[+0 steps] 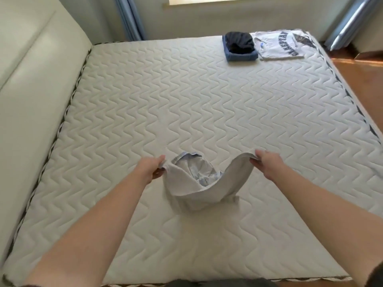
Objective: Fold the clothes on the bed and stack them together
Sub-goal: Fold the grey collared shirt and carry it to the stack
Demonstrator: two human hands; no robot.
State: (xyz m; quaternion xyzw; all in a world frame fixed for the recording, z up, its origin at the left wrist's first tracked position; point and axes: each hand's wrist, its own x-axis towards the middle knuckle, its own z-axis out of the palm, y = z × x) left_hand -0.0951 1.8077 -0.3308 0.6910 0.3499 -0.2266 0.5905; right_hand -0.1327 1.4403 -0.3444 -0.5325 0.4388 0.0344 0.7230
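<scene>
Pale garment (194,183) sagging between left hand (152,168) and right hand (268,165), fingers pinching its top edge (bare mattress (186,96) beyond).

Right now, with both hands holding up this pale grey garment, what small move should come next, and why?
Probably lower it flat onto the quilted white mattress and smooth it. The left hand and right hand each pinch an edge of the pale grey garment, which sags bunched between them, too crumpled to fold cleanly.

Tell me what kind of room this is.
Most likely a bedroom: a quilted mattress fills the view, with a padded headboard on the left, blue curtains by a window, and folded clothes at the far corner.
</scene>
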